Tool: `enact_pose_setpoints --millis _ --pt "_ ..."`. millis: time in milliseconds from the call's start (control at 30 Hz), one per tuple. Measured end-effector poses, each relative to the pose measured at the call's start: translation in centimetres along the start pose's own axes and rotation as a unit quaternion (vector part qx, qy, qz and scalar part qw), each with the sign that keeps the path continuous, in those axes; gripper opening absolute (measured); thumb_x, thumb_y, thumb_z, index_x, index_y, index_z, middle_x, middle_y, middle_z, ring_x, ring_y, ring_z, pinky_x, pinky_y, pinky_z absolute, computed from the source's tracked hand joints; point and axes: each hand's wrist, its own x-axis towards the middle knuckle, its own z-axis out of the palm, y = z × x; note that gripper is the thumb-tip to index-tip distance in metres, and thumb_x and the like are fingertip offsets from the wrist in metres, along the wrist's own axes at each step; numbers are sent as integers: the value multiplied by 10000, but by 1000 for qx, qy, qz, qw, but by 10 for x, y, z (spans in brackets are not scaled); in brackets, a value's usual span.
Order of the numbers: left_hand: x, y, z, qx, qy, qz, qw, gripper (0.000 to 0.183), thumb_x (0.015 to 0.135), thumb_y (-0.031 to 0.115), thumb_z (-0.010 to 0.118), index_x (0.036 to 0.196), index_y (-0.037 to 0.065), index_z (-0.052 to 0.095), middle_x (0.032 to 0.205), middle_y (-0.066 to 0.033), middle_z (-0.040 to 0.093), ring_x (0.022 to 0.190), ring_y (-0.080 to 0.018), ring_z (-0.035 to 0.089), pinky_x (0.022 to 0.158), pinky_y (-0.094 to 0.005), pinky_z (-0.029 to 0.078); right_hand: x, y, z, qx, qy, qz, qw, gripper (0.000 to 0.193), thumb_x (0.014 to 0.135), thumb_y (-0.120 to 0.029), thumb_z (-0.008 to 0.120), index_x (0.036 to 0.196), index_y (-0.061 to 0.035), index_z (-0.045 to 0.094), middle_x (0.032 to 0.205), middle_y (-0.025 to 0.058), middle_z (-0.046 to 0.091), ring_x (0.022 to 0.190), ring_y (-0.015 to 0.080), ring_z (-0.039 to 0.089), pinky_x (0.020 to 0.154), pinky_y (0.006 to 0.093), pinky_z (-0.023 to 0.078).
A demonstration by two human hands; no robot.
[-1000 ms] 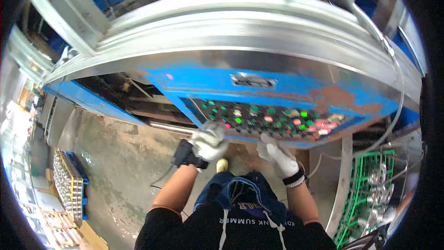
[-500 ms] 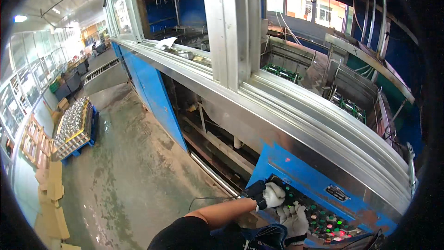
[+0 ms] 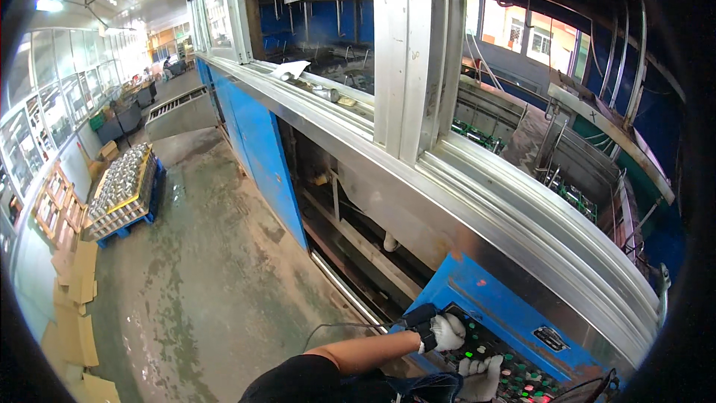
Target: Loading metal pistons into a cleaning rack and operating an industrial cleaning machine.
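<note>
Both hands [image 3: 449, 333] have shifted over the button panel [image 3: 514, 370], partly hiding it.

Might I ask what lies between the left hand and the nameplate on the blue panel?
In the head view, part of the button board and a strip of the blue panel lie between the left hand and the nameplate.

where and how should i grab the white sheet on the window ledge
Probably pinch the white sheet by its pointed right-hand corner, from above and from the aisle: it looks thin, and the ledge faces that way.
</note>
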Motion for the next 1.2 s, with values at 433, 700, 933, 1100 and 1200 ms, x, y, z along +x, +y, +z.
enact_pose_setpoints --millis 433,700,933,1100,1200 --pt "57 -66 78 22 27 45 998 349 894 388 497 991 96 660 989 -127 660 887 -294 630 803 -376 487 -15 -17 120 -395 79 -8 915 342 948 -270 586 1169 -12 624 1183 106 642 1125 202 564 1028 386 406" --pt "37 -34 52 -30 94 25 995 424 872 456 516 1019 94 682 1011 -145 671 930 -333 632 829 -397 487 24 -25 129 -613 -51 -38 788 240 935 -77 614 1151 27 622 1173 106 641 1094 179 573 973 287 427" --pt "-3 4 0 14 42 -22 999 415 886 449 501 1041 107 679 1044 -154 669 1001 -338 610 883 -414 466 23 -20 140 -562 -29 -83 823 187 929 -74 625 1066 50 655 1050 125 688 986 182 627 887 305 478" --pt "-29 31 -39 -41 16 11 999 406 889 403 513 1133 107 646 1071 -158 661 1046 -327 597 899 -430 455 22 -22 139 -542 -1 -31 840 187 936 -61 607 1070 62 649 1089 139 682 1012 203 625 903 313 481" --pt "-43 49 -73 -7 -101 -33 994 398 882 397 526 1112 97 649 1042 -175 662 991 -337 601 878 -446 450 22 -23 139 -522 -6 -28 852 205 942 -75 603 1093 59 640 1108 141 677 1034 212 620 919 320 481"
